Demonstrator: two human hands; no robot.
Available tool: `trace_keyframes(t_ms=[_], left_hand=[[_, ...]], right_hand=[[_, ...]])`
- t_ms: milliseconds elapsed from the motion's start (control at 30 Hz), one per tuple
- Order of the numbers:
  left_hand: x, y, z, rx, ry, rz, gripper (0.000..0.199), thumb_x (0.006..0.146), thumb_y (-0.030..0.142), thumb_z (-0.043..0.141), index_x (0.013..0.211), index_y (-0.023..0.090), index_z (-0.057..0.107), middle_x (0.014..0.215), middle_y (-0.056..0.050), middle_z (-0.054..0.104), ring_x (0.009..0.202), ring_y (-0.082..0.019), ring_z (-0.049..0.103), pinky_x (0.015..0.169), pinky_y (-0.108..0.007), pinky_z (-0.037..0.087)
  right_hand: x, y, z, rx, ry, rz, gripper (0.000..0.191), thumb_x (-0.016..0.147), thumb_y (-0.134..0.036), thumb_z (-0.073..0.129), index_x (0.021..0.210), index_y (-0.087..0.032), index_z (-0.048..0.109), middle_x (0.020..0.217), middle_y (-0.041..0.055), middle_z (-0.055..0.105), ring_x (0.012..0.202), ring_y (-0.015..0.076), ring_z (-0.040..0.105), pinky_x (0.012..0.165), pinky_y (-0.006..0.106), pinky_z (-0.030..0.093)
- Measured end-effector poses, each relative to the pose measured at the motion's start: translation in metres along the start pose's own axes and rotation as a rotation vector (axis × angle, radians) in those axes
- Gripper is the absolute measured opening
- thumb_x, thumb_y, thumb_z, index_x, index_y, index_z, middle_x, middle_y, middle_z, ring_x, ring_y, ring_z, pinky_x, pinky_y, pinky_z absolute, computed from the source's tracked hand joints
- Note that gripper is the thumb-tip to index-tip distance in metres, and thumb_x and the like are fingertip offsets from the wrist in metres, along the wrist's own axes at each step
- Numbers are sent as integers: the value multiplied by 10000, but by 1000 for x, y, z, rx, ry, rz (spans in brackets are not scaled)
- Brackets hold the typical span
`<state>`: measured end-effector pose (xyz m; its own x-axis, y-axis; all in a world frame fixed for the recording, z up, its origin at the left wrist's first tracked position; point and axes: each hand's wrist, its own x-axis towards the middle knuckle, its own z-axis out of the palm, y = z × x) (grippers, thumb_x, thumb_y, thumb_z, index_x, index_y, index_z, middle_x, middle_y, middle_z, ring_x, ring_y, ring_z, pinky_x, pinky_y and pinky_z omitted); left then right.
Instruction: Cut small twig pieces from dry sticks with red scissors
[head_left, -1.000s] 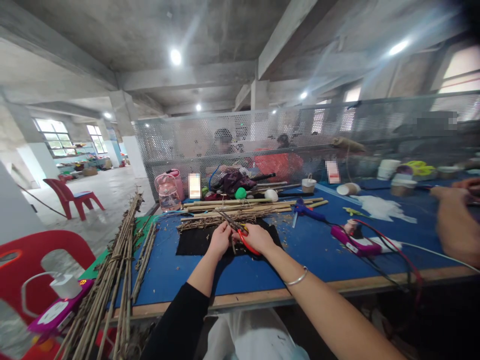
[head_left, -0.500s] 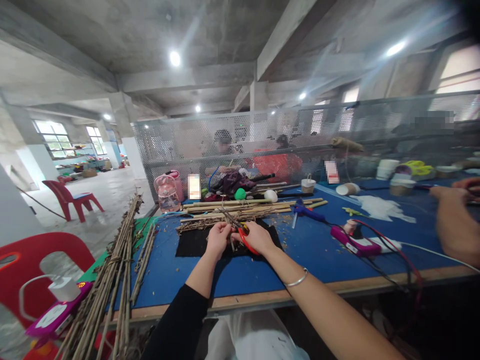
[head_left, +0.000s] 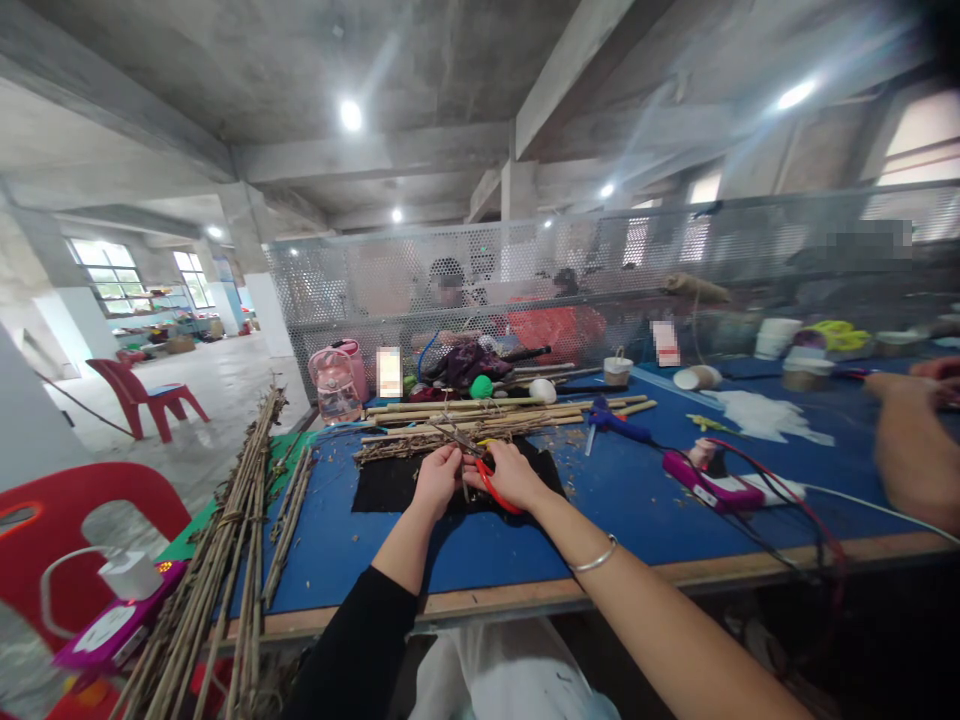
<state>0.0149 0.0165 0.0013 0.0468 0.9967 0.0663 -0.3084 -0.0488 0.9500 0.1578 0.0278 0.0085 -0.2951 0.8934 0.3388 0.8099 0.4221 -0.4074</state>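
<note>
Over a black cloth (head_left: 379, 490) on the blue table, my right hand (head_left: 511, 474) grips red-handled scissors (head_left: 496, 488), their blades pointing forward and left. Close beside it, my left hand (head_left: 437, 478) pinches a thin dry twig (head_left: 464, 487) between thumb and fingers, and the twig reaches down toward the right fingers. Just beyond the hands lie rough brown twigs (head_left: 390, 450) and several smooth pale sticks (head_left: 420, 411). Where exactly the blades meet the twig is too small to make out.
A long bundle of dry stalks (head_left: 225, 530) leans over the table's left edge. To the right lie a blue glue gun (head_left: 616, 423), a purple power strip (head_left: 709, 487) with cables, and a white plastic sheet (head_left: 772, 414). Another person's arm (head_left: 911, 450) rests at far right.
The scissor blades look closer together than before. Both hands stay in nearly the same place over the black cloth.
</note>
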Motion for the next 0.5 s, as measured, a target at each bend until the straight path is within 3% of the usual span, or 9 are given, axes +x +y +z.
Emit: trace_keyframes(t_ms=[233, 500], left_hand=[[-1, 3, 1, 27, 10, 2, 255, 719, 385, 591, 725, 132, 560, 679, -46, 645, 526, -108, 575, 484, -205, 431], [5, -4, -1, 120, 63, 131, 250, 741, 399, 546, 688, 156, 523, 577, 4, 578, 445, -87, 506, 454, -201, 407]], right_hand=[[0, -4, -1, -4, 4, 28, 525, 679, -544, 612, 1028, -168, 500, 1036, 77, 547, 982, 234, 476, 783, 317, 352], [1, -2, 2, -31, 9, 57, 546, 671, -580, 595, 1024, -175, 502, 1045, 92, 546, 998, 240, 480, 792, 328, 348]])
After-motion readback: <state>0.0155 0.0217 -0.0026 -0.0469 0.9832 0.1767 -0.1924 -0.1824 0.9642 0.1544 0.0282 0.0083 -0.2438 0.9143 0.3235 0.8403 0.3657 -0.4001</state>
